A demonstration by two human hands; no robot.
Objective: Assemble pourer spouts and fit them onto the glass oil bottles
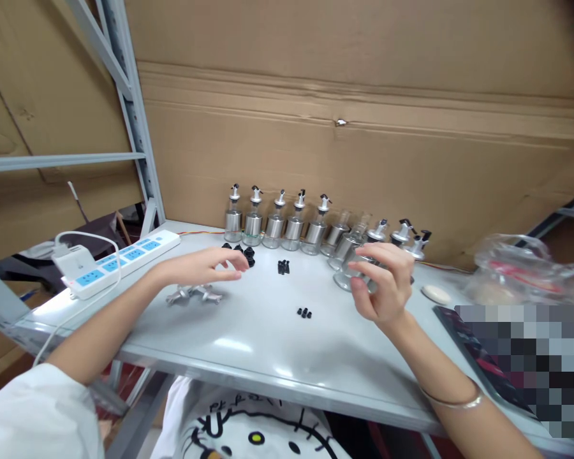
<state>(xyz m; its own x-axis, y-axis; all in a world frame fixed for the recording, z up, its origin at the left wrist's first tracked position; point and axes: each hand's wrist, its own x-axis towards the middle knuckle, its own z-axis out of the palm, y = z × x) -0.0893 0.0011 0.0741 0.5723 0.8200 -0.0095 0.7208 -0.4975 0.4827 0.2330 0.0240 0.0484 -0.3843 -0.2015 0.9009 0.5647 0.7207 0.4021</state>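
Observation:
My left hand (215,264) hovers over the left part of the table, its fingers apart and nothing in them. Below it lie silver pourer spouts (194,293), partly covered by my wrist. Just past its fingertips sit several black stoppers (249,254). Raised at the right is my right hand (385,280), fingers bent and thumb apart, with no object visible in its grasp. It hides part of the glass bottles behind it, among them a clear bottle (345,278). Small black tubes (284,267) and short black caps (305,313) lie in groups between my hands.
Along the cardboard wall (287,153) stands a row of steel-banded glass bottles (274,229), most with spouts; some lack tops. A power strip (119,264) with a plugged-in charger lies left. At right are a white disc (435,294), a plastic bag (507,274) and a tablet-like device (473,357).

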